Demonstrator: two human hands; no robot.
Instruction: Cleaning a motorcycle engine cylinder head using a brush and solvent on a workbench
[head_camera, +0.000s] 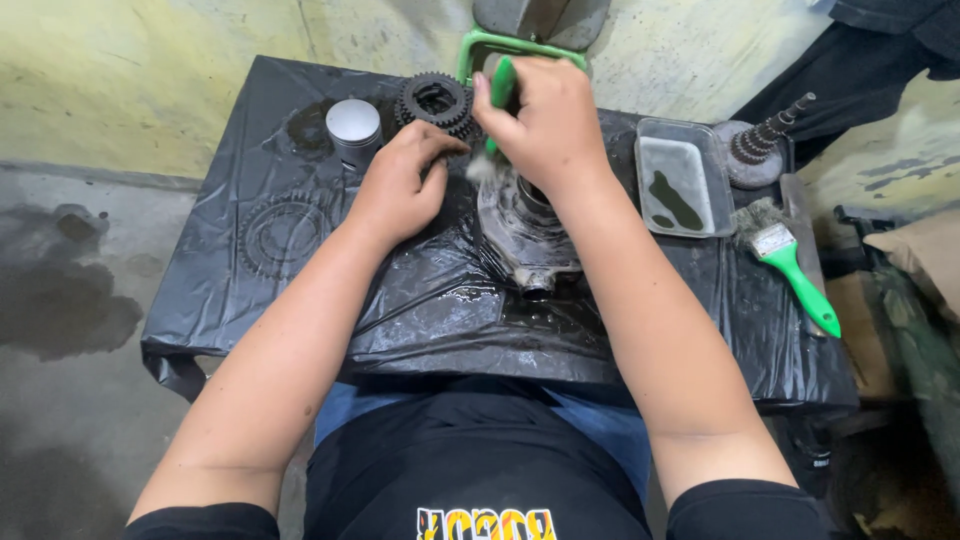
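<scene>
A grey metal engine part (525, 232) lies in the middle of a small table covered in black plastic sheet (430, 300). My right hand (540, 120) grips a green-handled brush (500, 85), with its bristles against the top left of the part. My left hand (400, 185) rests on the sheet just left of the part, fingers curled and touching its edge near a dark gear (436, 102).
A silver piston (354, 128) stands at the back left, and a large flat gear (283, 232) lies on the left. On the right are a clear tray (683, 175) with dark liquid, a toothed shaft (758, 145) and a second green brush (790, 268). A green frame (475, 45) is behind.
</scene>
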